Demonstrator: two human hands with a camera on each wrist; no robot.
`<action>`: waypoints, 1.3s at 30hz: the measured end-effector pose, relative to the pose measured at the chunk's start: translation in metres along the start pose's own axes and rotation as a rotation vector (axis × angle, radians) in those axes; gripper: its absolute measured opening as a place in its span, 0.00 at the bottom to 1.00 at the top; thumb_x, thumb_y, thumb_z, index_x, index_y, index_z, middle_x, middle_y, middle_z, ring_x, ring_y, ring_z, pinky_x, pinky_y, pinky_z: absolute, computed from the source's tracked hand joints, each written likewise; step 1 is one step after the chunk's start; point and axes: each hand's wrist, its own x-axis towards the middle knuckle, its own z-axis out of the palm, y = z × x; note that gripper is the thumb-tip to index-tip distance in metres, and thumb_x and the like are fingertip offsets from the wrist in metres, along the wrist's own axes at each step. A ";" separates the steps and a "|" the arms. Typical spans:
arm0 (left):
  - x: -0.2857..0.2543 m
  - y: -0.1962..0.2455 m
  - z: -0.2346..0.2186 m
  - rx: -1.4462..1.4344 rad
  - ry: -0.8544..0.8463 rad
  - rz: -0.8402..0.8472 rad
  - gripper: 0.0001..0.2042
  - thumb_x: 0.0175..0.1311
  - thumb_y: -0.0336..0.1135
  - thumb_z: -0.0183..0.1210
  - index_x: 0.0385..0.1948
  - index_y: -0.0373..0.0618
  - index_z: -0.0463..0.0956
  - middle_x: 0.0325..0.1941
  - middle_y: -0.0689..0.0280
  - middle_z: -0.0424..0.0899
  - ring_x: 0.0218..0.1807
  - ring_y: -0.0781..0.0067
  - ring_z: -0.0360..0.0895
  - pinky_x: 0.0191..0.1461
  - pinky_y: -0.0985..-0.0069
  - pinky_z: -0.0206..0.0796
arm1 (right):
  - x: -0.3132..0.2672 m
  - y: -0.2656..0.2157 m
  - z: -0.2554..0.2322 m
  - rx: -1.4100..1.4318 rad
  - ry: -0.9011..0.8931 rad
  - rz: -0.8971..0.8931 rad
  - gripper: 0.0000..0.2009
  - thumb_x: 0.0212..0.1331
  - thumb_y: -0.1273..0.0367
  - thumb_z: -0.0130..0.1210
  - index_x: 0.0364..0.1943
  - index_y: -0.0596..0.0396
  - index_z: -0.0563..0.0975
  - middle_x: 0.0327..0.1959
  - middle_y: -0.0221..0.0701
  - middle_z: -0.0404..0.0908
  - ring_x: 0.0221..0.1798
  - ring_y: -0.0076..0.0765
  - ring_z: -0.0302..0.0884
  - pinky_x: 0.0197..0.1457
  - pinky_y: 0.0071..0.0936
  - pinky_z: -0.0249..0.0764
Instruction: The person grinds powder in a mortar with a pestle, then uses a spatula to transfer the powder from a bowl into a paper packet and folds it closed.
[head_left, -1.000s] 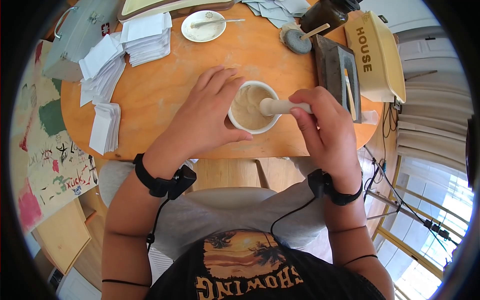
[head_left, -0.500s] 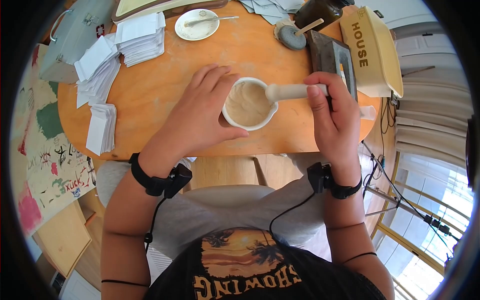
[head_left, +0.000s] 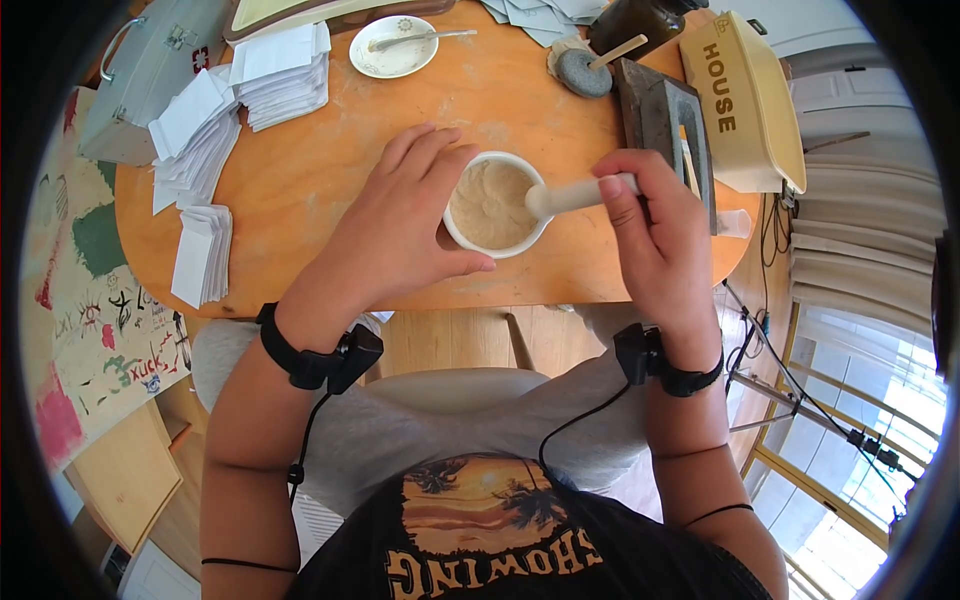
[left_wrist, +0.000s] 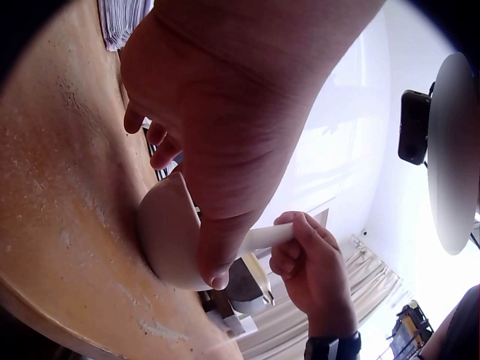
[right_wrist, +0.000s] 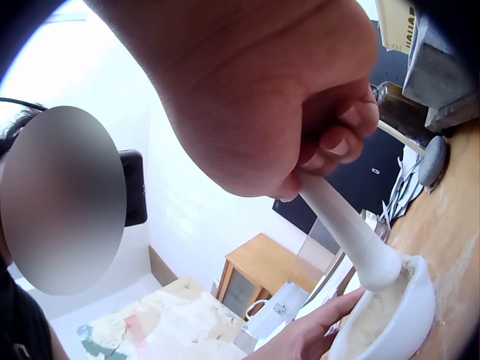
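The left hand [head_left: 400,235] cups the mortar [head_left: 495,205] at 9 o'clock; the right hand [head_left: 655,235] grips the pestle [head_left: 570,195]. A hard sideways push could tip powder onto the tabletop [head_left: 330,170].

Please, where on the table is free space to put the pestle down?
Bare wood lies between the mortar, the paper stacks and the saucer. The far right is crowded: stone, dark block, yellow box. The table edge near the person is narrow.

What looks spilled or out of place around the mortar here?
A light dusting of powder lies on the table beside the mortar, clearest in the left wrist view. Otherwise nothing stands out: the left hand holds the mortar upright, and the right hand grips the pestle.
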 end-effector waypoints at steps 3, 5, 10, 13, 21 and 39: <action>0.000 0.002 -0.001 -0.005 -0.007 -0.018 0.51 0.48 0.45 0.87 0.77 0.42 0.71 0.86 0.53 0.68 0.90 0.43 0.56 0.90 0.52 0.58 | 0.002 0.001 -0.003 -0.023 0.013 0.003 0.05 0.79 0.71 0.63 0.49 0.58 0.83 0.35 0.41 0.83 0.33 0.44 0.80 0.39 0.36 0.75; 0.000 0.003 -0.001 -0.006 -0.011 -0.025 0.51 0.48 0.45 0.87 0.77 0.42 0.72 0.86 0.53 0.68 0.90 0.44 0.56 0.90 0.52 0.58 | 0.000 0.005 0.001 0.000 -0.024 0.014 0.05 0.80 0.71 0.63 0.49 0.58 0.83 0.35 0.40 0.83 0.33 0.43 0.79 0.38 0.36 0.75; 0.001 0.002 -0.001 -0.001 -0.014 -0.025 0.51 0.48 0.45 0.87 0.77 0.42 0.71 0.86 0.53 0.68 0.90 0.44 0.55 0.90 0.52 0.58 | 0.000 0.006 0.004 0.013 0.007 -0.041 0.05 0.80 0.71 0.62 0.49 0.58 0.83 0.35 0.39 0.83 0.31 0.42 0.78 0.36 0.35 0.74; 0.000 0.002 -0.001 -0.005 -0.013 -0.025 0.51 0.48 0.45 0.87 0.77 0.41 0.71 0.86 0.53 0.68 0.90 0.44 0.55 0.90 0.52 0.57 | 0.001 0.004 -0.001 0.053 0.087 0.044 0.05 0.80 0.72 0.62 0.50 0.58 0.83 0.36 0.41 0.83 0.32 0.45 0.79 0.37 0.36 0.75; 0.000 0.003 -0.001 -0.003 -0.013 -0.027 0.51 0.48 0.45 0.87 0.77 0.41 0.71 0.86 0.53 0.68 0.90 0.43 0.55 0.90 0.52 0.57 | -0.001 0.011 0.008 0.030 -0.003 -0.047 0.06 0.82 0.69 0.61 0.50 0.58 0.83 0.29 0.33 0.79 0.29 0.28 0.74 0.34 0.29 0.70; 0.001 0.001 -0.001 -0.006 -0.015 -0.017 0.51 0.48 0.44 0.87 0.77 0.42 0.71 0.86 0.53 0.68 0.90 0.44 0.55 0.90 0.52 0.57 | 0.003 0.008 0.004 -0.037 0.040 -0.039 0.06 0.82 0.69 0.61 0.49 0.58 0.82 0.29 0.38 0.79 0.29 0.38 0.75 0.35 0.34 0.72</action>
